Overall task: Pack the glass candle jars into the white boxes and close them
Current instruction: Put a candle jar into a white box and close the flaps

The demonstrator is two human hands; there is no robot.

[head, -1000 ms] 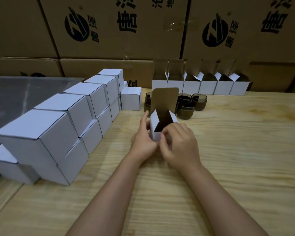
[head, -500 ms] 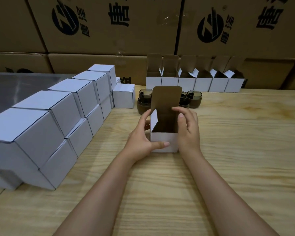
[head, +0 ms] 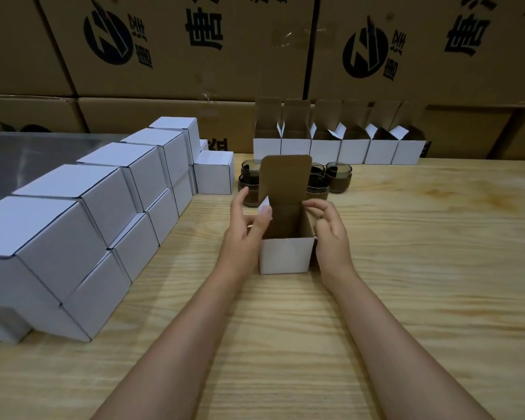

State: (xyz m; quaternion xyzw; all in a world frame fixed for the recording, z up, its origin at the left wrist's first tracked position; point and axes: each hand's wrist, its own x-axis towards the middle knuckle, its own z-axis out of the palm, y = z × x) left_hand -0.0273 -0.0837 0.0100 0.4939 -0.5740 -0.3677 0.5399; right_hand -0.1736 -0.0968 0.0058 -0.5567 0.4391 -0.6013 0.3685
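On my head feed, the open white cardboard box with a brown inside stands upright on the pale wooden table, its rounded lid flap raised, and I see no jar inside it. My left hand lies against the box's left wall – thumb touching the small white side flap, forefinger straight and spread apart. My right hand sits just beside the right wall, fingers loosely curled, tips at the top rim; I cannot tell if they grip anything. The dark glass candle jars cluster just behind – beyond them a row of open white boxes. Closed white boxes are stacked left.
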